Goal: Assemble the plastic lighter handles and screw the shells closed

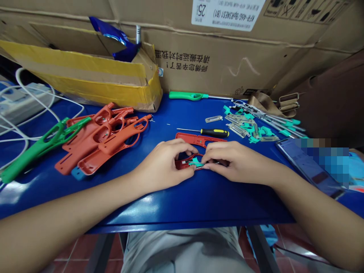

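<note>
Inward of the surface's near edge [182,224], my left grip [167,161] and right grip [231,161] hold a shell [180,164]: teal piece [196,162] in, cover [190,138] off.

A red casing [179,164] and a mint-green piece [195,162] stood out against the deep-blue tabletop [159,208] on my remote feed. I saw black and yellow on the screwdriver [213,132], orange-red across the piled shells [115,139], bright green on the long lighter [187,95], yellow banding on the brown box [119,93], blue on the packet [110,32], silver on the rods [273,118].
</note>
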Demonstrator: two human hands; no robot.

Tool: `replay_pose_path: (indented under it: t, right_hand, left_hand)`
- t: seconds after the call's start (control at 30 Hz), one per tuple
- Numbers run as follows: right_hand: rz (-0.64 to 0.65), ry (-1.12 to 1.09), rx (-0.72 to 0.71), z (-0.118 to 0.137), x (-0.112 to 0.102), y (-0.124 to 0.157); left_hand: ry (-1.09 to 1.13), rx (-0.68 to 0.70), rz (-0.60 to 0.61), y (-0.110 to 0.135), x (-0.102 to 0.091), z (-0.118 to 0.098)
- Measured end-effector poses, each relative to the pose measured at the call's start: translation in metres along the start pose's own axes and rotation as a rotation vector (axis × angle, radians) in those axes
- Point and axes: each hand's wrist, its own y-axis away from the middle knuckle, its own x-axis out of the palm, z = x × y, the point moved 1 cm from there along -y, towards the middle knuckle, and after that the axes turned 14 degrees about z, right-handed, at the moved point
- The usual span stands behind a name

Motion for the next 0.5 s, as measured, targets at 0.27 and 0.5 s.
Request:
replay_pose_path:
  t: [0.27,0.5]
  right_hand:
    - [-0.005,-0.002,0.021,0.002,-0.0014,-0.0002]
    - [-0.016,-0.022,0.006,0.0017,-0.001,0.0002]
  left_hand:
    - [0.001,0.005,-0.001,0.0004,-0.0003,-0.0004]
    - [0.047,-0.045,0.004,-0.001,-0.0009,-0.0003]
